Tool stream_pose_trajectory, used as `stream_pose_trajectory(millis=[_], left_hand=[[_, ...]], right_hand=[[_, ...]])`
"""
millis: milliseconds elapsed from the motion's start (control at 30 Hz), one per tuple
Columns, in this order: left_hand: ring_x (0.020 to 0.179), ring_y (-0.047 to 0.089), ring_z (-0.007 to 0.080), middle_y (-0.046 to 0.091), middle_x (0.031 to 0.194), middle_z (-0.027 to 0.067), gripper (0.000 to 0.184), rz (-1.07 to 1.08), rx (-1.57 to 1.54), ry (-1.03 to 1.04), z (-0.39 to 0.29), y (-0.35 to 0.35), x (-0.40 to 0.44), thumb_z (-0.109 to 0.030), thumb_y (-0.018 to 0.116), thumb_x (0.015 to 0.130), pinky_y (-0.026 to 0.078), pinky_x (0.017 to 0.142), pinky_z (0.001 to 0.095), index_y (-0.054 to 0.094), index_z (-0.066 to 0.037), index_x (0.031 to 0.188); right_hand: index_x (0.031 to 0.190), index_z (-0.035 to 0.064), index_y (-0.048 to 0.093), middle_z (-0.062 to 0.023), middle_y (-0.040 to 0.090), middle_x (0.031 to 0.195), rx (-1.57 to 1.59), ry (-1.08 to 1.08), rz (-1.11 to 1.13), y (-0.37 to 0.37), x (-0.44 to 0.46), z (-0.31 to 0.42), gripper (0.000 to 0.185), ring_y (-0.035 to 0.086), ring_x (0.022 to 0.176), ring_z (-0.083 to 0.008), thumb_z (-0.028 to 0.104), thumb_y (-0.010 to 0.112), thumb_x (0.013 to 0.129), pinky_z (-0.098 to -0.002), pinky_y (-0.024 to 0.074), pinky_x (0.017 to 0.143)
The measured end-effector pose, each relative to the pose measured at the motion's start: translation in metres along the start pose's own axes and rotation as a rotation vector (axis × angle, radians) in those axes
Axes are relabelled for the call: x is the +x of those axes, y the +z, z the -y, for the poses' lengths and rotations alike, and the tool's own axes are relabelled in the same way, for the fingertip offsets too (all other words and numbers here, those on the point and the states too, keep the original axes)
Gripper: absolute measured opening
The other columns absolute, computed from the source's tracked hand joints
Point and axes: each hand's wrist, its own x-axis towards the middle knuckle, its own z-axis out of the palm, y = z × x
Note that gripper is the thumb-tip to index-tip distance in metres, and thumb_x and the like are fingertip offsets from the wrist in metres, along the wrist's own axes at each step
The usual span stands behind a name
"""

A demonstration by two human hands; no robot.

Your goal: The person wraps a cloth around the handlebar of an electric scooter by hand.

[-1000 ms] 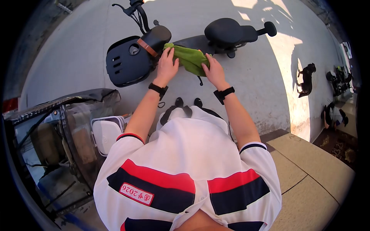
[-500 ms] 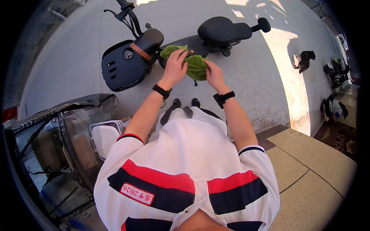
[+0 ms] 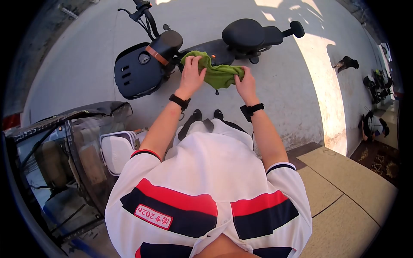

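A person's left hand [image 3: 192,77] is partly open, its fingers bent over the 10 o'clock end of a green cloth [image 3: 221,77], the thumb spread from them. The right hand [image 3: 246,86] is nearly closed, pinching the cloth's 3 o'clock end between thumb and fingers. The cloth hangs slack and creased between the 2 hands, in front of an electric scooter [image 3: 206,48]; whether it touches the frame cannot be told. From the cloth, the scooter's dark front basket [image 3: 138,77] lies at 9 o'clock, its handlebar [image 3: 151,23] at 10 o'clock and its black saddle [image 3: 243,33] at 1 o'clock. The 2 wrists wear black bands. Farther out are a dark dog [image 3: 346,64] near 3 o'clock, tan paving slabs [image 3: 344,172] toward 4 o'clock and 2 black shoes at 6 o'clock.
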Motion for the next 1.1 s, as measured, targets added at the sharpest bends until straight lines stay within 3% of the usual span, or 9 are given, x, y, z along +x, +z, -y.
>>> stream_pose_trajectory(millis=[100, 200, 500, 700, 1100], left_hand=[[0.111, 0.058, 0.0365, 0.057, 0.119, 0.0147, 0.051, -0.012, 0.126, 0.064, 0.001, 0.004, 0.000, -0.013, 0.075, 0.084, 0.047, 0.091, 0.0458, 0.054, -0.006, 0.130], [0.109, 0.060, 0.0348, 0.059, 0.116, 0.0133, 0.046, -0.037, 0.178, 0.086, -0.001, 0.008, 0.002, -0.014, 0.075, 0.085, 0.046, 0.091, 0.0457, 0.058, -0.006, 0.127], [0.109, 0.059, 0.0340, 0.060, 0.111, 0.0123, 0.031, -0.005, 0.099, 0.029, -0.007, 0.012, 0.002, -0.005, 0.072, 0.081, 0.046, 0.095, 0.0444, 0.067, -0.007, 0.112], [0.111, 0.056, 0.0358, 0.060, 0.111, 0.0143, 0.030, -0.035, 0.139, 0.098, -0.012, 0.012, -0.013, -0.001, 0.073, 0.079, 0.047, 0.096, 0.0443, 0.066, -0.004, 0.108], [0.108, 0.057, 0.0352, 0.063, 0.109, 0.0126, 0.027, 0.026, 0.210, -0.020, -0.023, 0.014, -0.034, -0.007, 0.074, 0.081, 0.048, 0.093, 0.0429, 0.065, -0.003, 0.105]], right_hand=[[0.118, 0.0032, 0.060, -0.0204, 0.069, 0.106, -0.038, -0.008, 0.149, -0.001, 0.000, -0.004, 0.028, 0.065, 0.099, -0.0418, 0.016, 0.065, 0.094, -0.0486, 0.0516, 0.084], [0.114, 0.0034, 0.062, -0.0188, 0.070, 0.107, 0.016, -0.112, 0.128, 0.002, 0.001, -0.002, 0.024, 0.065, 0.100, -0.0402, 0.018, 0.064, 0.095, -0.0479, 0.0516, 0.085], [0.119, 0.0048, 0.065, -0.0145, 0.069, 0.117, 0.061, -0.359, 0.164, 0.004, 0.013, 0.012, 0.029, 0.064, 0.110, -0.0347, 0.005, 0.063, 0.091, -0.0439, 0.0515, 0.095], [0.127, 0.0016, 0.060, -0.0181, 0.065, 0.124, 0.134, -0.430, 0.174, 0.015, 0.017, 0.015, 0.037, 0.062, 0.114, -0.0365, 0.006, 0.063, 0.091, -0.0433, 0.0505, 0.098], [0.139, 0.0024, 0.051, -0.0179, 0.063, 0.126, 0.051, -0.345, 0.339, 0.010, 0.013, -0.018, 0.058, 0.061, 0.115, -0.0373, 0.014, 0.073, 0.086, -0.0425, 0.0505, 0.098]])
